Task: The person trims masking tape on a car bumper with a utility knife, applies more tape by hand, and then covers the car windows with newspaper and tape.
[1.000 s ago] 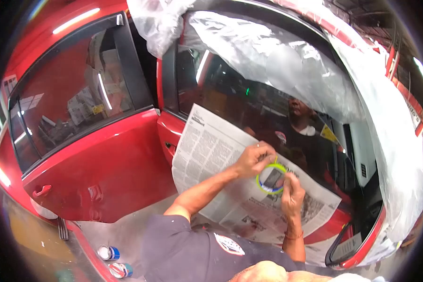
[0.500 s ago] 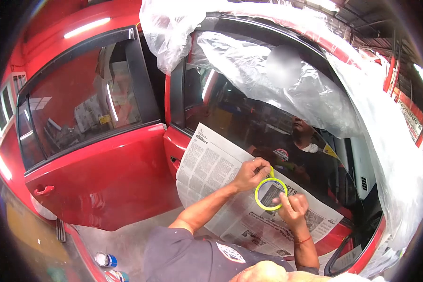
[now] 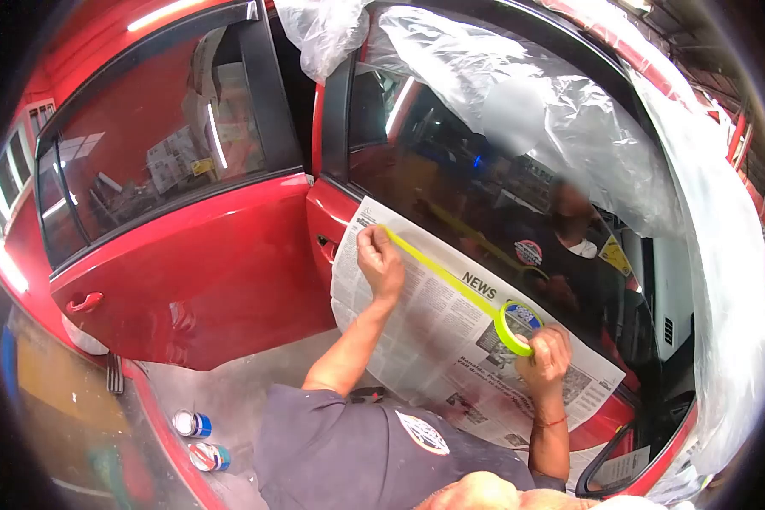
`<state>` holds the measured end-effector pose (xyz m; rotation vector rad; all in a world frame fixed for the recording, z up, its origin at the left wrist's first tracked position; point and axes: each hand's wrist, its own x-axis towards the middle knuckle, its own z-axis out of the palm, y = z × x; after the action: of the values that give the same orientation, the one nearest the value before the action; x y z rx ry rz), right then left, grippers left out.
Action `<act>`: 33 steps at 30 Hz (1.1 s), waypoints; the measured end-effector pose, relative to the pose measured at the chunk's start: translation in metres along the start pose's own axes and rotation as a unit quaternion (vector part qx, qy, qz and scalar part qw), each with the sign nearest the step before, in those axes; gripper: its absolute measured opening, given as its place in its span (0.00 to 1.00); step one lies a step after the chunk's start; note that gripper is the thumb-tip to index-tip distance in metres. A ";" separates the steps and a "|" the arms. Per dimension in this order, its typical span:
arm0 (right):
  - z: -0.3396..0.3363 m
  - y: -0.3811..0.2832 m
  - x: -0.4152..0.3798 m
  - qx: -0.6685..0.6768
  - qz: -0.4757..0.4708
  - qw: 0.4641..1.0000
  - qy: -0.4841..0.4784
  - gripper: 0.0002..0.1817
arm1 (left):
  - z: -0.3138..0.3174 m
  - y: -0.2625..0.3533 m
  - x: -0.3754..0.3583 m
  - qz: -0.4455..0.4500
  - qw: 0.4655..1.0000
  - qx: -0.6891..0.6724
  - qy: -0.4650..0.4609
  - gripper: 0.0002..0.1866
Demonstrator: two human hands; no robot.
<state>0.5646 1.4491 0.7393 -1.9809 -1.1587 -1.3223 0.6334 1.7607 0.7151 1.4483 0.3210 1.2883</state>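
Note:
My right hand (image 3: 548, 361) grips a roll of yellow-green masking tape (image 3: 499, 330) at its lower right side. A strip of tape (image 3: 438, 268) stretches straight from the roll up to my left hand (image 3: 380, 262), whose fingers pinch its free end near the top left corner of the newspaper. The newspaper sheet (image 3: 399, 314) hangs over the outside of the red front door (image 3: 327, 204), its upper edge running along the bottom of the window (image 3: 450, 195). The strip overlaps the upper part of the newspaper in this view.
Clear plastic sheeting (image 3: 714, 255) drapes over the roof and right side of the car. A red rear door (image 3: 204, 280) stands at the left. Two paint cans (image 3: 200, 423) sit on the floor at lower left, and a side mirror (image 3: 612, 463) juts out at lower right.
My left hand has moved up and left, away from the roll, drawing out a long strip of tape. My right hand and the roll have shifted slightly right.

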 end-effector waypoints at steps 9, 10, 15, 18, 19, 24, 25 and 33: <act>0.012 0.022 0.007 0.048 0.144 0.988 0.011 0.11 | 0.034 0.013 0.041 0.015 0.989 -0.098 -0.107 0.15; 0.015 0.023 0.015 0.054 0.093 0.994 0.025 0.10 | 0.041 0.019 0.048 0.014 0.988 -0.120 -0.095 0.12; 0.025 0.002 0.035 0.029 -0.159 0.987 0.017 0.15 | 0.044 -0.001 0.075 0.009 0.975 -0.189 -0.119 0.10; 0.019 0.015 0.012 0.029 -0.163 0.986 -0.009 0.16 | 0.041 -0.007 0.092 -0.086 0.956 -0.272 -0.072 0.10; 0.015 0.023 0.006 -0.009 -0.164 0.986 0.004 0.15 | 0.040 -0.008 0.099 -0.083 0.957 -0.269 -0.065 0.10; 0.015 0.027 0.008 -0.089 -0.142 0.986 -0.001 0.15 | 0.041 -0.033 0.138 -0.108 0.956 -0.255 -0.093 0.09; 0.017 0.031 0.009 -0.091 -0.144 0.985 -0.005 0.15 | 0.036 -0.037 0.143 -0.131 0.948 -0.262 -0.120 0.10; 0.010 0.025 0.022 0.092 0.116 0.988 0.051 0.10 | 0.004 -0.034 0.146 -0.143 0.850 -0.410 -0.299 0.09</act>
<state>0.5951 1.4520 0.7563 -1.8299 -0.9357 -1.1405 0.7058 1.8832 0.7635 0.9241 -0.3927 0.5415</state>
